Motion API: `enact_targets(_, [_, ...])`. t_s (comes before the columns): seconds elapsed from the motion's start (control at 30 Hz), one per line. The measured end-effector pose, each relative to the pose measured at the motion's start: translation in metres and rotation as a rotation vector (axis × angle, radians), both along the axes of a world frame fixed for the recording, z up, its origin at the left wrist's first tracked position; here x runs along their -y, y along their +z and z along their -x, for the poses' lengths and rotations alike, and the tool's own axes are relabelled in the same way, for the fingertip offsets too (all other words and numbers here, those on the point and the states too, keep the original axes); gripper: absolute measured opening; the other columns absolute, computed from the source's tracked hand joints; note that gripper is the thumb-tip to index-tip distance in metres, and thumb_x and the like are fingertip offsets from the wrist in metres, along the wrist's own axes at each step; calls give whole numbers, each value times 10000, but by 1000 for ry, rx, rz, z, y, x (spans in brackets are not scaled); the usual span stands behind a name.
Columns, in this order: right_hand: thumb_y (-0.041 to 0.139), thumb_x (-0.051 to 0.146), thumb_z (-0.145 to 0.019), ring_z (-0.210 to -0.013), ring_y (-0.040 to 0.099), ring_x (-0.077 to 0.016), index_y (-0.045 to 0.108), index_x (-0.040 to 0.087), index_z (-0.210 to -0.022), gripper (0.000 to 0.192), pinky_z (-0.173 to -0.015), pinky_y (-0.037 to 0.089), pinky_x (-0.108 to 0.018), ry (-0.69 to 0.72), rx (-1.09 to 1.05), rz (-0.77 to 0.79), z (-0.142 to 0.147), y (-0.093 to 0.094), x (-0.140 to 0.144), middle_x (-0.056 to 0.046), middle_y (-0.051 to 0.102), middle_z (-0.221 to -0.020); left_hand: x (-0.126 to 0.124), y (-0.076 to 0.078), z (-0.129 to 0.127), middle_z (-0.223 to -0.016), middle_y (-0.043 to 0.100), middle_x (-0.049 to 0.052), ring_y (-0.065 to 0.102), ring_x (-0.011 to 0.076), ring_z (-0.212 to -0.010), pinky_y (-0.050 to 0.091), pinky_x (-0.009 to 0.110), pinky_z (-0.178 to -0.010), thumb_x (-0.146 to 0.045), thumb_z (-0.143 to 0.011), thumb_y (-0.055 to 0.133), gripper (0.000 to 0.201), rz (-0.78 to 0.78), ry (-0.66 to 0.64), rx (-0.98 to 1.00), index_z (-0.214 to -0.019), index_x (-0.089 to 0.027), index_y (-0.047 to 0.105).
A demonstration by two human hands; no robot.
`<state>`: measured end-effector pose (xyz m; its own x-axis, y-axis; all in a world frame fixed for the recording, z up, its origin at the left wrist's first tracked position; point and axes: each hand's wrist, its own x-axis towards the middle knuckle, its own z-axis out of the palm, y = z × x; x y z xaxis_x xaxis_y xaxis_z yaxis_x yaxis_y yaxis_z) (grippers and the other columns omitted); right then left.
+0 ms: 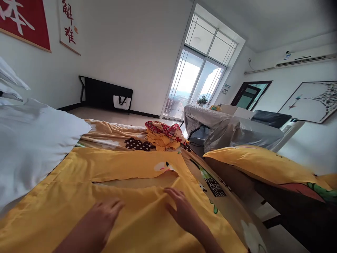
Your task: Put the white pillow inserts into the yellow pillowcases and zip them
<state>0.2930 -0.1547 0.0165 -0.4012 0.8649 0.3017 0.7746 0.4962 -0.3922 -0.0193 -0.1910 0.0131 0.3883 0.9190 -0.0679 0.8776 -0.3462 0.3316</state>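
A yellow pillowcase point(131, 203) lies spread out before me, with a long slit gaping across its upper part. A small cartoon print shows near the slit's right end. My left hand point(101, 214) is low over the cloth, below the slit's left part, its fingers extended and somewhat blurred. At the slit's lower edge, towards the right, my right hand point(181, 209) touches the fabric with thumb and fingers apart. The cloth is raised in a fold beside that hand. Left of the pillowcase rests a white pillow point(39, 137).
Beneath lies a patterned bedsheet point(207, 179). Folded yellow and red-checked cloth point(165, 135) is heaped at the far side. A yellow pillow point(252, 165) sits on a dark surface at right. Farther back are a plastic-covered table point(218, 123) and a folded black frame point(102, 91).
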Motion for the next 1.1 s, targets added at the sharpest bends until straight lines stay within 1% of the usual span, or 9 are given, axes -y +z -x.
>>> enact_targets(0.1, [465, 148, -856, -1012, 594, -205, 626, 229, -1030, 250, -887, 465, -342, 188, 13, -127, 55, -1, 3, -66, 646, -1117, -44, 16, -53, -1295, 548, 119, 519, 268, -1170, 388, 425, -990, 8, -744, 335, 580, 34, -115, -11, -1253, -195, 524])
enact_targets(0.23, [464, 133, -852, -879, 597, -194, 621, 216, -901, 184, -806, 475, -334, 265, 71, -229, 71, -19, 11, -57, 661, -951, -90, -8, -81, -1180, 592, 118, 515, 253, -1137, 368, 400, -995, -137, -825, 403, 304, -38, -211, 79, -1073, -168, 577])
enact_targets(0.3, [482, 136, -851, -866, 611, -178, 630, 222, -910, 181, -815, 479, -313, 277, 84, -185, 58, -31, 14, -37, 675, -936, -98, -25, -76, -1180, 593, 92, 512, 235, -1121, 368, 375, -994, -202, -831, 447, 265, -24, -183, 121, -1072, -182, 558])
enact_targets(0.4, [500, 158, -859, -1057, 607, -188, 622, 228, -1109, 286, -918, 466, -306, 242, 97, -107, 28, -49, 18, -54, 662, -1162, -97, -41, -62, -1079, 620, 71, 532, 226, -1027, 396, 354, -928, -270, -838, 468, 194, -18, -115, 192, -989, -183, 552])
enact_targets(0.5, [496, 239, -894, -1251, 504, -228, 578, 241, -1248, 364, -1017, 423, -367, 131, 124, -80, 5, -61, 19, -70, 561, -1339, -95, -43, -55, -994, 617, 65, 544, 218, -945, 409, 341, -857, -218, -834, 440, 125, -56, -103, 228, -853, -188, 560])
enact_targets(0.63, [455, 344, -932, -1303, 445, -254, 584, 282, -1268, 366, -1035, 411, -441, -33, 119, -45, -2, -67, 19, -66, 499, -1389, -97, -37, -52, -1028, 619, 66, 553, 210, -975, 393, 332, -863, -56, -810, 342, 304, -165, -134, 153, -913, -210, 583])
enact_targets(0.83, [443, 382, -942, -1346, 379, -245, 419, 327, -1405, 467, -1073, 367, -446, 24, 177, 33, 5, -63, 21, -42, 413, -1448, -100, -29, -40, -1014, 656, 122, 598, 243, -954, 363, 385, -876, -159, -880, 356, 228, -180, -16, 87, -1028, -154, 530])
enact_targets(0.93, [437, 418, -941, -1374, 329, -243, 350, 345, -1436, 508, -1101, 314, -457, 71, 209, 107, 1, -54, 17, -35, 350, -1485, -104, -29, -28, -993, 669, 116, 609, 257, -951, 363, 387, -885, -273, -887, 404, 199, -159, 30, 89, -963, -162, 551])
enact_targets(1.1, [362, 387, -955, -1331, 406, -261, 530, 265, -1323, 423, -1071, 309, -490, -56, 243, 194, -27, -34, -29, -89, 457, -1432, -109, -17, 11, -839, 689, 90, 632, 251, -820, 389, 328, -754, -393, -811, 480, 245, -12, 88, 95, -801, -175, 591])
